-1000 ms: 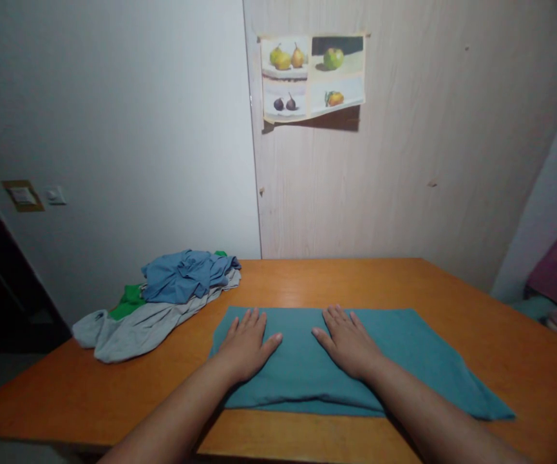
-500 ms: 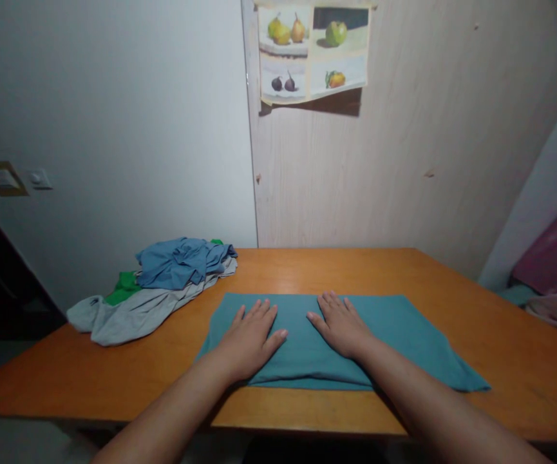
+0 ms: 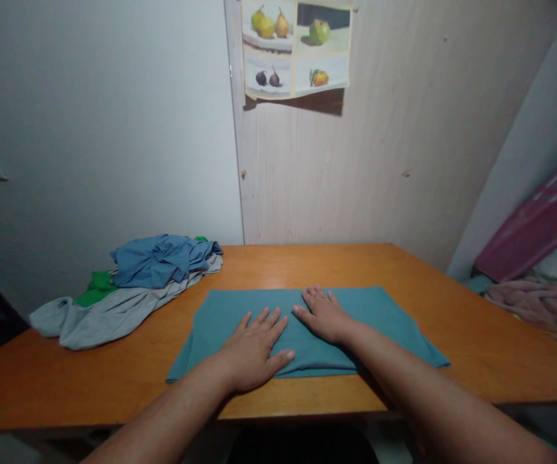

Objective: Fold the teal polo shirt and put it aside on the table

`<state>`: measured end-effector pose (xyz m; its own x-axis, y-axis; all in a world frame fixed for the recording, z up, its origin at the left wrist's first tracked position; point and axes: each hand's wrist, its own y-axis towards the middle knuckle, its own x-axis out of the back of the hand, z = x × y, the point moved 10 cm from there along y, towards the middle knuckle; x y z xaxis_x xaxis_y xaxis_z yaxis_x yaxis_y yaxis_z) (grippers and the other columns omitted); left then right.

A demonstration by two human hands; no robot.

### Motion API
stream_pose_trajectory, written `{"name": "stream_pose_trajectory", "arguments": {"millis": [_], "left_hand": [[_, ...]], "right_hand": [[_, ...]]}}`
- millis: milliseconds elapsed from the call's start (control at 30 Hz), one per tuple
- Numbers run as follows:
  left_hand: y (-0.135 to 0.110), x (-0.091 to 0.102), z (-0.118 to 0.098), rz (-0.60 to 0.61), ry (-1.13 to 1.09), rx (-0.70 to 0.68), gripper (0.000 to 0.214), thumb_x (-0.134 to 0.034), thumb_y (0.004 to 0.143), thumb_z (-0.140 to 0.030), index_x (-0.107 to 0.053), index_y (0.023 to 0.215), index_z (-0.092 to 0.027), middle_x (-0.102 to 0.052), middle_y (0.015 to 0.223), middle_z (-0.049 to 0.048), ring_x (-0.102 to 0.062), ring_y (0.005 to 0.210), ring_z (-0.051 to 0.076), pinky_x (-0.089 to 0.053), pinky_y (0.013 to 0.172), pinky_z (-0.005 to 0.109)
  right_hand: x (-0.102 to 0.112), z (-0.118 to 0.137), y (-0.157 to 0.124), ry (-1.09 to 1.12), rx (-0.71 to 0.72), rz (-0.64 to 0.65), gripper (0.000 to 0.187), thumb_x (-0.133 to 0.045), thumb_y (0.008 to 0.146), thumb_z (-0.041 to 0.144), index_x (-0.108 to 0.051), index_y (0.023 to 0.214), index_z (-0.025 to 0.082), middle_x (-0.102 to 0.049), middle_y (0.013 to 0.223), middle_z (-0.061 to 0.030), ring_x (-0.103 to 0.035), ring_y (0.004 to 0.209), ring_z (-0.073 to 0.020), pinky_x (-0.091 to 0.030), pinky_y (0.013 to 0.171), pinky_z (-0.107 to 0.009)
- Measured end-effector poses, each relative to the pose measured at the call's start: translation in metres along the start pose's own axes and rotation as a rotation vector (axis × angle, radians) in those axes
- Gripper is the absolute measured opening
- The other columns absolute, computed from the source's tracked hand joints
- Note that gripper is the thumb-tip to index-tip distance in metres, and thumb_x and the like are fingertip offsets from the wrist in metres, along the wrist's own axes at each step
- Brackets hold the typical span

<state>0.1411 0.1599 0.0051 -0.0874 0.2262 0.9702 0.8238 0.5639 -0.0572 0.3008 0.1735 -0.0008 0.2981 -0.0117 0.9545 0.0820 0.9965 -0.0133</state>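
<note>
A teal garment (image 3: 379, 322), folded over itself, lies spread near the front of the wooden table (image 3: 307, 396). On its left front part my left hand (image 3: 255, 351) rests palm down, fingers spread, with the heel of the hand at the near edge. My right hand (image 3: 324, 316) lies flat farther back, right of the cloth's middle, its fingertips close to the far edge. Neither hand grasps the fabric. A few wrinkles run along the near fold between my arms. The garment's exact kind cannot be made out.
At the table's left stands a loose heap of clothes: a blue garment (image 3: 155, 261) on top, with green cloth (image 3: 97, 288) and a grey garment (image 3: 109, 316) beneath. Behind the table is a wall with a fruit picture (image 3: 295, 51). Pinkish bedding (image 3: 539, 299) lies beyond the right side.
The view has turned slightly right. My left hand has slid toward the near edge of the teal garment; my right hand stays near the far edge. Both remain flat.
</note>
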Motion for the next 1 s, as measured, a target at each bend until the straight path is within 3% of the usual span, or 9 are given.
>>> {"name": "stream_pose_trajectory", "arguments": {"millis": [200, 400, 833, 1000], "left_hand": [[0.01, 0.003, 0.001, 0.05, -0.044, 0.028, 0.08, -0.022, 0.094, -0.074, -0.026, 0.158, -0.027, -0.018, 0.166, 0.0073, -0.011, 0.155, 0.031, -0.01, 0.122, 0.059], [0.014, -0.001, -0.02, 0.046, -0.022, -0.058, 0.077, -0.025, 0.096, -0.069, -0.023, 0.159, -0.026, -0.015, 0.167, 0.0066, -0.009, 0.155, 0.029, -0.007, 0.124, 0.057], [0.009, -0.006, -0.017, 0.037, 0.014, -0.067, 0.078, -0.025, 0.094, -0.074, -0.021, 0.159, -0.031, -0.016, 0.167, 0.0033, -0.009, 0.155, 0.029, -0.006, 0.124, 0.056], [-0.005, -0.002, 0.002, -0.017, 0.026, 0.042, 0.082, -0.028, 0.091, -0.077, -0.028, 0.158, -0.03, -0.017, 0.167, 0.0045, -0.011, 0.155, 0.029, -0.01, 0.125, 0.053]], "right_hand": [[0.008, 0.024, -0.039, 0.121, 0.226, 0.088, 0.093, -0.022, 0.094, 0.077, -0.024, 0.159, 0.01, -0.014, 0.166, -0.0143, -0.007, 0.154, -0.0288, -0.013, 0.124, -0.045], [-0.007, 0.017, -0.068, 0.09, 0.247, 0.142, 0.09, -0.028, 0.095, 0.075, -0.019, 0.16, 0.014, -0.008, 0.166, -0.0127, -0.005, 0.154, -0.0294, -0.008, 0.125, -0.047], [-0.007, 0.018, -0.076, 0.033, 0.262, 0.139, 0.088, -0.022, 0.095, 0.075, -0.016, 0.161, 0.017, -0.008, 0.167, -0.0092, -0.003, 0.154, -0.0259, -0.002, 0.125, -0.045], [-0.006, 0.017, -0.08, 0.033, 0.269, 0.099, 0.084, -0.025, 0.096, 0.074, -0.02, 0.16, 0.019, -0.014, 0.166, -0.008, -0.008, 0.154, -0.0277, -0.004, 0.125, -0.047]]}}
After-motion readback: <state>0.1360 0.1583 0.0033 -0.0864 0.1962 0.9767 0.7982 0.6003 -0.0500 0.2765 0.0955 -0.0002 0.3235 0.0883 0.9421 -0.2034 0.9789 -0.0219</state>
